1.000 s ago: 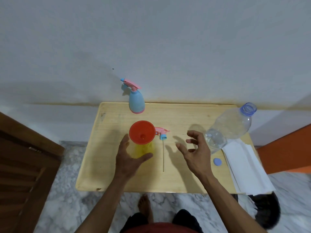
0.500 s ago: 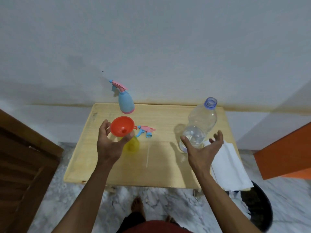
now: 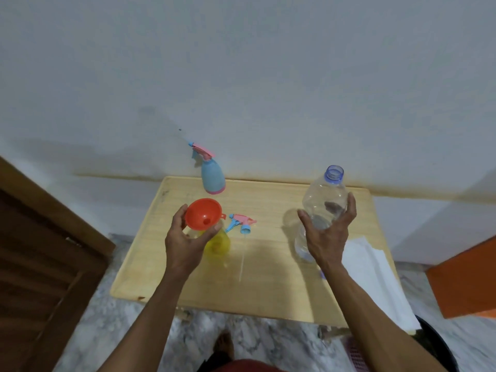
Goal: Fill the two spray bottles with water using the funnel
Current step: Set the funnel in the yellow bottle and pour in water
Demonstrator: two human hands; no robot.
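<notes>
— Where does the view sit?
— One head-worn camera, above the near edge of the desk (image 3: 268, 285), facing forward and down toward the wall (image 3: 241, 76).
— How close?
— Near: both forearms reach in from the bottom, and the floor (image 3: 94, 331) shows below.

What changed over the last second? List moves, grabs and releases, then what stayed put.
The right hand reached right and took hold of the clear water bottle, uncapped. The left hand closed round the yellow spray bottle under the orange funnel. The blue spray bottle, loose spray head and white cloth stayed put.
</notes>
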